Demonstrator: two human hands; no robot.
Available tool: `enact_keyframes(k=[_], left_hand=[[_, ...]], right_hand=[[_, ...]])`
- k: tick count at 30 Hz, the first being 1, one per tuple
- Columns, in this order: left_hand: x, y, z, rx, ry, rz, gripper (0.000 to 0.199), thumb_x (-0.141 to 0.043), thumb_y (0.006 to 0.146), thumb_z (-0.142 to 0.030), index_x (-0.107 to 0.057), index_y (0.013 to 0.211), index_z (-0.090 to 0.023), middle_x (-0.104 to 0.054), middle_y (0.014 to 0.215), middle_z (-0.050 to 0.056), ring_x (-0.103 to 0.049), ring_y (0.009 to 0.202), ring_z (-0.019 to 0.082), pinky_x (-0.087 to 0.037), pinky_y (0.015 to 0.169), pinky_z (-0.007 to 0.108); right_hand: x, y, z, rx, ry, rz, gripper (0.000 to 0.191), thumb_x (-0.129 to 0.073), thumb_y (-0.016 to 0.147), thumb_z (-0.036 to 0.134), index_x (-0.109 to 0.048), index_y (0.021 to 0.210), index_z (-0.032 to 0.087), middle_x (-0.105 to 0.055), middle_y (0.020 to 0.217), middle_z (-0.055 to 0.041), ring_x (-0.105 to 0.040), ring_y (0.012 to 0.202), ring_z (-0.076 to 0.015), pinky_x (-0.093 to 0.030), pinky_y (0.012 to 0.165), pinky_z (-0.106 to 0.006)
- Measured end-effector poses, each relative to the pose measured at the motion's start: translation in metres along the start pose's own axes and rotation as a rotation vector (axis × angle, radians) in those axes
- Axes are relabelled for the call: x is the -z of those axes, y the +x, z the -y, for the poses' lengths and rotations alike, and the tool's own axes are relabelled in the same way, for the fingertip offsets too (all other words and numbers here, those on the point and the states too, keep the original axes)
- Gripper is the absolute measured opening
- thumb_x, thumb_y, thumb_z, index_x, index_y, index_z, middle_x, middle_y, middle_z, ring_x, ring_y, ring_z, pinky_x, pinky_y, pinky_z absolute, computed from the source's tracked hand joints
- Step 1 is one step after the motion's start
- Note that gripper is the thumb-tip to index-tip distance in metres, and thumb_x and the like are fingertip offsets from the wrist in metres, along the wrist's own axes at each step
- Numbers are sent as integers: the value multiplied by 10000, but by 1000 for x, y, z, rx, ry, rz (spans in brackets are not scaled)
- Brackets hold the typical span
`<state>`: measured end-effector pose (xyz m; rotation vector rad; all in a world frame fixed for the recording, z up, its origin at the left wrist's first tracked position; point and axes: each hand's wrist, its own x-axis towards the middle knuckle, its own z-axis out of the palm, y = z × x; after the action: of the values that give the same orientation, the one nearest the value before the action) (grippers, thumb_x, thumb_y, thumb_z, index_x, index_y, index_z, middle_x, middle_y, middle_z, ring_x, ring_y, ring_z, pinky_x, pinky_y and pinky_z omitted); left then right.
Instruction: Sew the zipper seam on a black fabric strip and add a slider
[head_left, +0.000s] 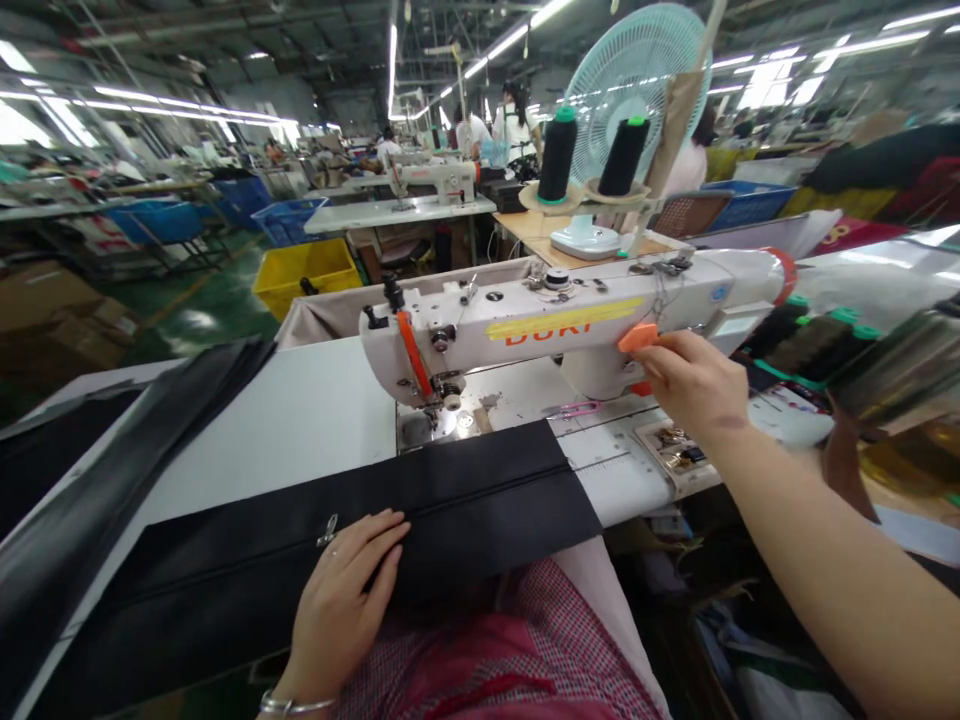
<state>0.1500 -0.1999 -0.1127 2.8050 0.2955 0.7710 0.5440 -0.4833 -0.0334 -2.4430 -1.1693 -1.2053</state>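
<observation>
A long black panel [480, 490] with a zipper along it lies across the front of the white sewing table. My left hand [349, 585] rests on the panel with fingers spread, just right of the metal zipper pull [327, 530]. My right hand [694, 385] is raised at the body of the white sewing machine [517, 320], pinching a small orange piece [637, 337] between thumb and fingers. The panel's right end lies in front of the needle area, not under the presser foot.
More black strips [142, 470] hang over the table's left side. A parts tray [679, 450] sits below my right hand. Thread cones [558, 155] and a fan [637, 80] stand behind the machine. A yellow crate [307, 272] is beyond the table. People work farther back.
</observation>
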Motion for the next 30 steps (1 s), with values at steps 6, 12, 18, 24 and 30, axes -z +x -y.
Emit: enact_keyframes(k=[6, 12, 18, 24, 30], left_hand=[[1, 0, -4, 16, -6, -5, 296, -517, 933, -192, -585, 1210, -270, -590, 1251, 4, -524, 1189, 196, -409, 1061, 436], [2, 0, -4, 16, -24, -25, 314, -530, 923, -171, -587, 1216, -266, -584, 1262, 7, -520, 1197, 198, -403, 1073, 437], [4, 0, -7, 35, -60, -1, 307, -526, 920, -152, -597, 1196, -267, -591, 1246, -4, -512, 1204, 175, -390, 1094, 411], [5, 1, -8, 53, -71, 15, 321, -524, 919, -148, -588, 1211, -264, -584, 1260, -2, -503, 1216, 175, -379, 1103, 406], [5, 1, -9, 55, -82, -3, 315, -523, 915, -145, -600, 1197, -260, -596, 1248, 5, -513, 1205, 181, -387, 1092, 400]], right_hand=[[-2, 7, -24, 179, -12, 77, 218, -551, 901, 196, -685, 1064, 251, -651, 1060, -60, -541, 904, -169, -328, 708, -303], [4, 7, -37, 165, -6, 97, 218, -511, 954, 306, -640, 1076, 179, -637, 1146, -89, -565, 966, -142, -363, 800, -264], [0, -4, -24, 67, 13, 102, 227, -491, 943, 291, -587, 1093, 150, -628, 1151, -133, -557, 1047, -153, -371, 874, -234], [4, 5, -9, -27, -9, 112, 222, -586, 856, 325, -621, 1028, 189, -657, 1064, -103, -606, 956, -179, -400, 723, -267], [40, 4, 44, -282, 223, 184, 196, -672, 752, 306, -646, 938, 248, -680, 830, -19, -654, 780, -181, -436, 633, -271]])
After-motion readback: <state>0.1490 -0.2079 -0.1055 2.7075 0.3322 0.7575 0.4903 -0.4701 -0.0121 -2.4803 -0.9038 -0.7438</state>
